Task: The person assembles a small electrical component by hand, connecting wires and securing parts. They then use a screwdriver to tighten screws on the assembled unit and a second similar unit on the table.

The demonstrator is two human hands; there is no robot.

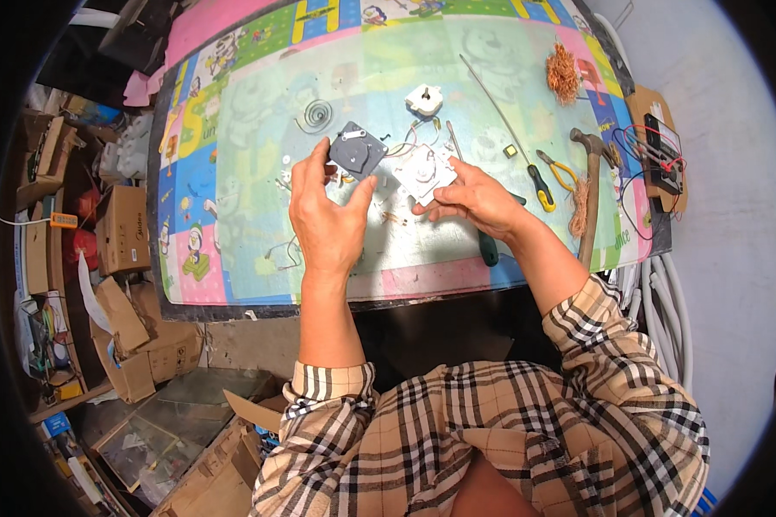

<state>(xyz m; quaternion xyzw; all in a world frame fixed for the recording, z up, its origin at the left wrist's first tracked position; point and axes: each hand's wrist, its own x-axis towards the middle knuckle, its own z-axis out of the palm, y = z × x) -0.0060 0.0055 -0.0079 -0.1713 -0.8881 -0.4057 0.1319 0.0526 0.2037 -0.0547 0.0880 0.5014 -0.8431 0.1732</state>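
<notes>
Between the thumb and fingers of my left hand [326, 215] is a dark grey, roughly square plate [358, 151] with a round raised part and a small light lever on it. My right hand [474, 202] grips a white square plastic housing [424, 172] with a round hub in its middle. Thin wires run by the two parts. Beyond them lies a small white part with a dark centre [424, 101]. A flat metal coil spring [316, 116] rests to the left of it. Small loose bits lie under and around my hands.
On the right lie a long screwdriver [539, 185], yellow-handled pliers [563, 172], a hammer [591, 164] and copper wire bundles [563, 73]. A meter with red and black leads [664, 155] sits past the table's right edge. Cardboard boxes [122, 228] stand at left.
</notes>
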